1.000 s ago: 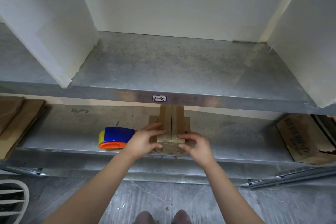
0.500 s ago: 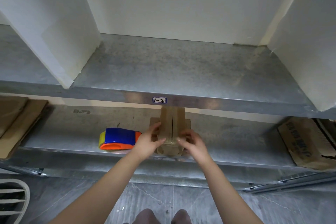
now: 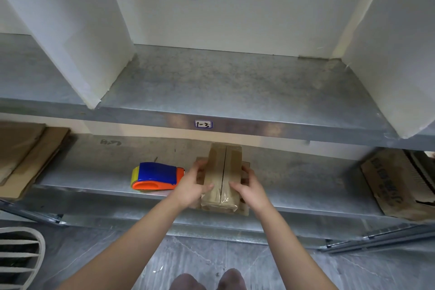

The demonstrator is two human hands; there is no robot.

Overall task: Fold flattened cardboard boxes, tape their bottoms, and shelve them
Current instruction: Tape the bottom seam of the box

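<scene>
**A:** Status on the box?

**B:** The upper grey galvanised metal shelf (image 3: 223,87) looks like the drop target. The small brown cardboard box (image 3: 222,172) sits on the lower grey metal shelf (image 3: 94,167), near the front edge and seam side up. A stack of flattened brown cardboard sheets (image 3: 26,155) lies far left, well apart from it. The blue, orange and yellow tape dispenser (image 3: 154,176) is just beside the box on its left.

**A:** Grip?

**B:** The left hand (image 3: 191,186) and right hand (image 3: 250,187) clamp opposite sides. Both thumbs lie on the top face, either side of the seam. The fingers are close together and curled down the side walls. Their tips are hidden.

**A:** Tape on?

**B:** The clear glossy tape strip (image 3: 219,198) glints over the near end of the seam. I can't tell how far back it runs.

**A:** What's the advice?

**B:** I'd guess this is the final rub-down before the lift.
- Run the thumbs outward from the seam to seat the tape.
- Squeeze the walls evenly so the flaps don't spring apart.
- Lift level and clear the upper lip by the small white "1-3" label (image 3: 203,124).
</scene>
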